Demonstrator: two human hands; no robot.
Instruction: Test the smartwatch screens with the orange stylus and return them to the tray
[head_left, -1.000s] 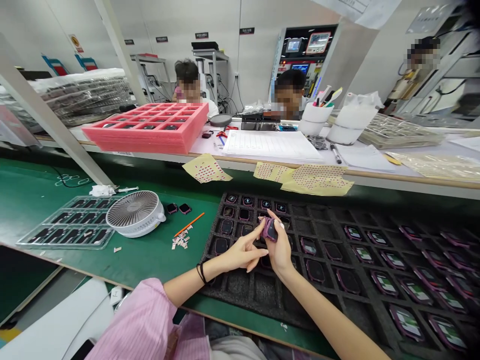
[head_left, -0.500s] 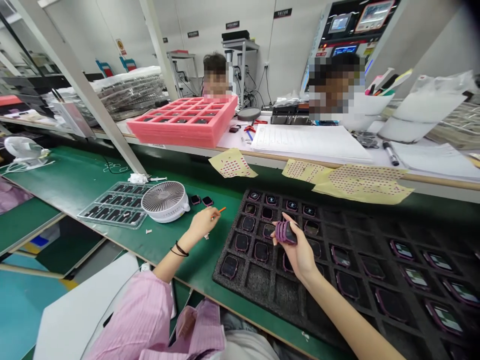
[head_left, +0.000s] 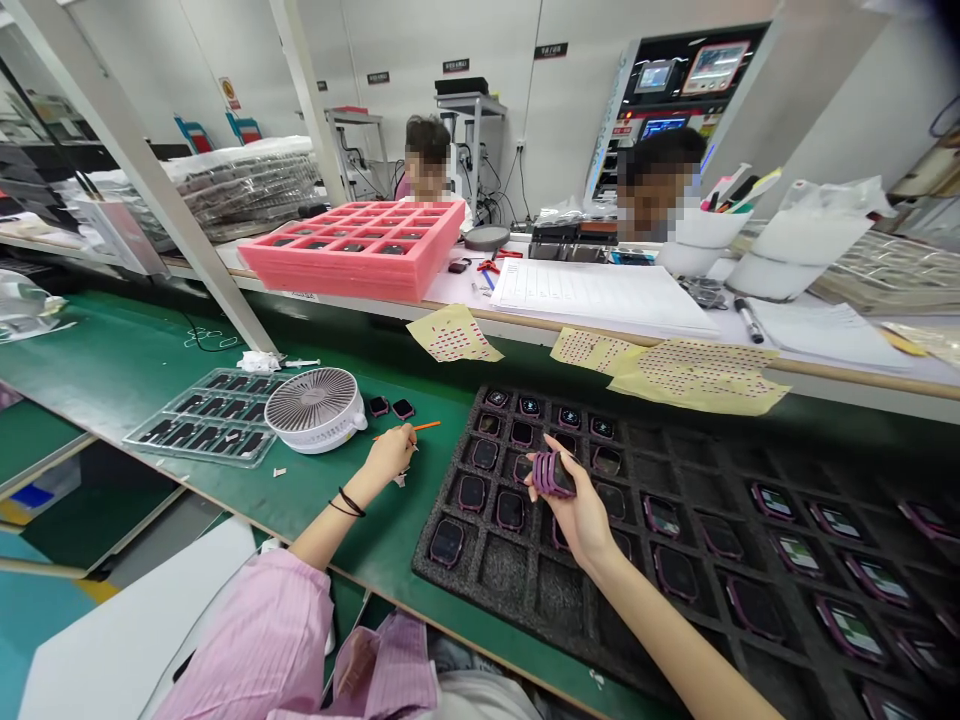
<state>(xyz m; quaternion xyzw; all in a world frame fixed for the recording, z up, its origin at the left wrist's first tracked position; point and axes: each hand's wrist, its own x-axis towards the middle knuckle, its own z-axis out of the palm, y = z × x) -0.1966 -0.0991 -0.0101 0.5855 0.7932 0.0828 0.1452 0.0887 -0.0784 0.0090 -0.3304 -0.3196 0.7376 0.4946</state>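
Note:
My right hand (head_left: pixel 581 505) holds a stack of several purple-framed watch cases (head_left: pixel 553 474) above the black foam tray (head_left: pixel 517 560). Many compartments of that tray hold purple-framed watches (head_left: pixel 448 541), some with lit screens. Over the green bench (head_left: pixel 390 510), my left hand (head_left: pixel 390 453) has its fingers closed at a thin orange stick (head_left: pixel 427 426); whether it grips the stick or rests on it is hard to tell. Two small dark watch pieces (head_left: pixel 403 409) lie just beyond my left hand.
A white fan (head_left: pixel 315 408) stands left of my left hand, beside a clear tray of black parts (head_left: pixel 202 415). On the raised shelf sit a pink foam tray (head_left: pixel 337 275), papers (head_left: pixel 592 295) and white tubs (head_left: pixel 776 260). Two people are behind it.
The view has shifted slightly, so most things appear further left. The orange stick now lies flatter, with more of it showing beside my left hand. My right hand still holds the stack.

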